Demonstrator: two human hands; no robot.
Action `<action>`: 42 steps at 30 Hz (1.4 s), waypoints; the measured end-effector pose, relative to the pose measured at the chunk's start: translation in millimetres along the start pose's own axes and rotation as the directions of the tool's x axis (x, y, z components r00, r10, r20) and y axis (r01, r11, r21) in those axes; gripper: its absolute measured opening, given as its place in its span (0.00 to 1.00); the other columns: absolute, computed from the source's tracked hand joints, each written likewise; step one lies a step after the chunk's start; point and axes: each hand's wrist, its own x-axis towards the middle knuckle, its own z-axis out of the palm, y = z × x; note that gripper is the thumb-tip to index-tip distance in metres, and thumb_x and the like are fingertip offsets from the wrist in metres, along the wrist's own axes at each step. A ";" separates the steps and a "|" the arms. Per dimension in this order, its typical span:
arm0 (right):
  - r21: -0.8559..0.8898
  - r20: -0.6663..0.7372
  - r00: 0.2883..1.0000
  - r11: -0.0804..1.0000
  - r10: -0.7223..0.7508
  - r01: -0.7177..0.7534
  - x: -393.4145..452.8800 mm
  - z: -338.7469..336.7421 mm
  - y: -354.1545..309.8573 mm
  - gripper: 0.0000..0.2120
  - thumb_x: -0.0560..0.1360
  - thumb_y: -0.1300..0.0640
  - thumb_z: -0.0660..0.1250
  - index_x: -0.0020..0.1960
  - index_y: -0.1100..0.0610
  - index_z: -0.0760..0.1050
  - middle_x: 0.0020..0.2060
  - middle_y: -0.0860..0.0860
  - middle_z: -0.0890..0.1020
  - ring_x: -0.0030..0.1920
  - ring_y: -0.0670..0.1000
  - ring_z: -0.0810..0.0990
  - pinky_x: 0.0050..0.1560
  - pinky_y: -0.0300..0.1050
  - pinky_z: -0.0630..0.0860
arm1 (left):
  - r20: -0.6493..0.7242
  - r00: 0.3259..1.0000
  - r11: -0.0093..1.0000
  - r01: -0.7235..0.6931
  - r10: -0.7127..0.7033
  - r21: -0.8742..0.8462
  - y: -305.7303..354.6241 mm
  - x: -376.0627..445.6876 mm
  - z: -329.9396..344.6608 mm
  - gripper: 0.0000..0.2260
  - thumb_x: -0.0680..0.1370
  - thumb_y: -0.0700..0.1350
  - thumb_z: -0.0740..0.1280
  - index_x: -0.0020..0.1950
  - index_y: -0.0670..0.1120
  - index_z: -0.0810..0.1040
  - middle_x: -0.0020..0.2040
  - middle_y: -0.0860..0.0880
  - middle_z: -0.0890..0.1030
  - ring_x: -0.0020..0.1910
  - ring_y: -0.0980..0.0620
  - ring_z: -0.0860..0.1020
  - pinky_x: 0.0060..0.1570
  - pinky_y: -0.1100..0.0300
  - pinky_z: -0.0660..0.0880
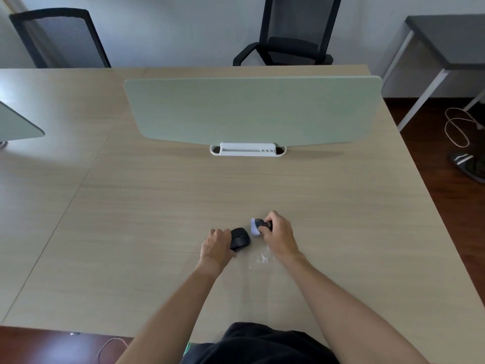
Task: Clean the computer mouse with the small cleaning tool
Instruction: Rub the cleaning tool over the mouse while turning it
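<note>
A black computer mouse [240, 239] lies on the wooden desk [157, 206], gripped along its left side by my left hand [215, 246]. My right hand [278, 233] is closed around a small cleaning tool [256, 226] with a dark handle and a pale bluish-white head. The tool's head points left and sits just right of and slightly beyond the mouse, close to its upper right edge. A crumpled clear plastic wrapper [261, 258] rests on the desk between my wrists.
A pale green divider panel [252, 111] stands across the desk on a white base [248, 149]. Two black office chairs [291, 30] are behind the desk. A grey side table [446, 38], cables and a dark object lie on the floor to the right.
</note>
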 end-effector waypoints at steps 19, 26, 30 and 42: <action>0.161 0.159 0.987 0.985 0.029 -0.055 -10.4 8.9 -16.4 0.05 0.70 0.60 0.70 0.39 0.60 0.75 0.32 0.50 0.76 0.33 0.46 0.71 0.34 0.37 0.69 | -0.029 0.999 0.998 0.039 -0.041 -0.053 -6.2 -6.4 6.2 0.32 0.73 0.57 0.71 0.69 0.44 0.63 0.54 0.43 0.78 0.56 0.42 0.78 0.48 0.54 0.74; 0.086 0.110 0.993 0.994 0.051 -0.061 -7.6 15.5 1.9 0.06 0.73 0.59 0.70 0.40 0.57 0.72 0.33 0.49 0.75 0.34 0.48 0.72 0.37 0.42 0.69 | 0.075 0.997 0.995 -0.018 0.025 -0.099 -10.6 -15.3 6.3 0.41 0.73 0.56 0.71 0.78 0.53 0.50 0.59 0.43 0.72 0.59 0.43 0.73 0.54 0.53 0.74; 0.139 0.024 1.000 0.990 0.021 -0.024 -13.6 9.7 0.6 0.07 0.73 0.60 0.67 0.38 0.57 0.70 0.30 0.47 0.72 0.32 0.47 0.69 0.35 0.41 0.68 | 0.120 0.992 0.996 -0.020 0.030 -0.090 -15.1 -13.0 5.3 0.42 0.73 0.50 0.71 0.79 0.52 0.48 0.60 0.43 0.71 0.61 0.43 0.71 0.56 0.53 0.72; -0.097 0.063 0.998 0.995 0.002 0.005 -21.2 14.5 0.6 0.07 0.75 0.57 0.65 0.41 0.54 0.69 0.34 0.48 0.76 0.38 0.51 0.74 0.38 0.48 0.71 | 0.176 0.984 0.991 0.004 0.020 -0.137 -17.5 -4.6 -2.2 0.47 0.69 0.47 0.77 0.79 0.49 0.50 0.61 0.42 0.74 0.62 0.41 0.73 0.52 0.53 0.72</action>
